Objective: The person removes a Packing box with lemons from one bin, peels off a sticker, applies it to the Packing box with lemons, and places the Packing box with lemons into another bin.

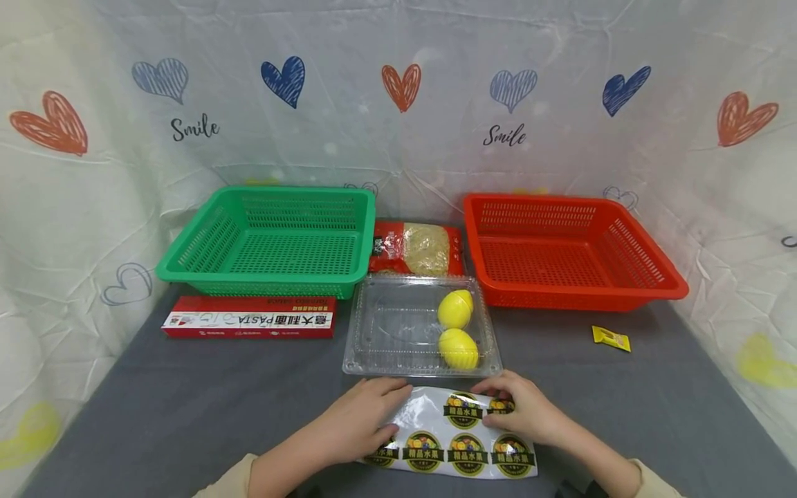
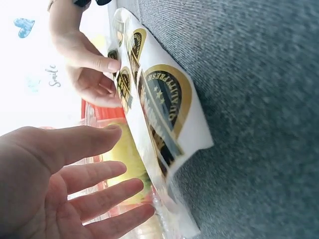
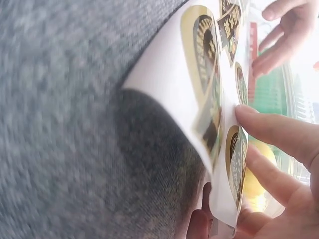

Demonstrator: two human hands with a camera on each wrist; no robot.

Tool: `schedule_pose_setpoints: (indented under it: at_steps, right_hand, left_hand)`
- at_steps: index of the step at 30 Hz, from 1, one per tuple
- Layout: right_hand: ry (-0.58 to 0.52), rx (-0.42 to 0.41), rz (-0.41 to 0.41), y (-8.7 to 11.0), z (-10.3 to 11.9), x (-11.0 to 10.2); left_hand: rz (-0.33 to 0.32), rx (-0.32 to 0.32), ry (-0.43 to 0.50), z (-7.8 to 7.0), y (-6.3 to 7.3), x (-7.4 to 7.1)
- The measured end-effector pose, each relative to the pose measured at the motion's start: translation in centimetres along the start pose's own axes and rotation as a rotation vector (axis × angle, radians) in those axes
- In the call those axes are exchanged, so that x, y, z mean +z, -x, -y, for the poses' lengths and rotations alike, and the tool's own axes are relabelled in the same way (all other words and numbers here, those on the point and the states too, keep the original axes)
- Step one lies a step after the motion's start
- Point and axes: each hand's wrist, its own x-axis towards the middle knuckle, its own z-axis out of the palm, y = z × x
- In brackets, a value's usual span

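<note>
Sticker sheet [image 1: 447, 434], long axis left to right: at left end, relaxed left hand [image 1: 363, 420]; at far-right corner, gripping right hand [image 1: 526, 409].

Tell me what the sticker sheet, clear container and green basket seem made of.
Sticker sheet: probably coated paper or film, glossy; it catches glare and its edge bends.
Clear container: likely thin plastic, shiny; see-through, with molded ridges.
Green basket: apparently molded plastic, smooth; evenly colored, slotted walls.

The left hand [image 1: 369, 418], right hand [image 1: 521, 409] and sheet [image 1: 451, 437] bar the tray's [image 1: 392, 325] near side; the desk [image 1: 548, 349] between tray and packet [image 1: 611, 339] leaves passage; green basket [image 1: 268, 285] and red basket [image 1: 573, 296] flank the noodles [image 1: 426, 249].
</note>
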Motion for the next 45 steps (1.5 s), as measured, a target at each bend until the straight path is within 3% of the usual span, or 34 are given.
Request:
schedule_pose_setpoints:
  at_steps: [7,15,25,33,45]
  right_hand:
    - [-0.004,-0.032,-0.024,0.2,0.4,0.4]
    - [0.021,-0.048,-0.049,0.3,0.8,0.8]
    - [-0.007,-0.026,-0.017,0.3,1.2,1.3]
    - [0.023,-0.049,-0.043,0.0,1.6,1.9]
    - [0.119,-0.028,-0.106,-0.4,1.8,2.5]
  left_hand:
    - [0.027,0.031,-0.058,-0.6,-0.8,0.2]
    - [0.085,0.022,-0.047,-0.9,-1.8,0.6]
    - [0.08,0.052,-0.097,-0.8,-2.3,1.0]
    - [0.083,0.046,-0.128,-0.6,-2.5,1.3]
    - [0.026,0.05,-0.19,-0.9,-2.4,1.5]
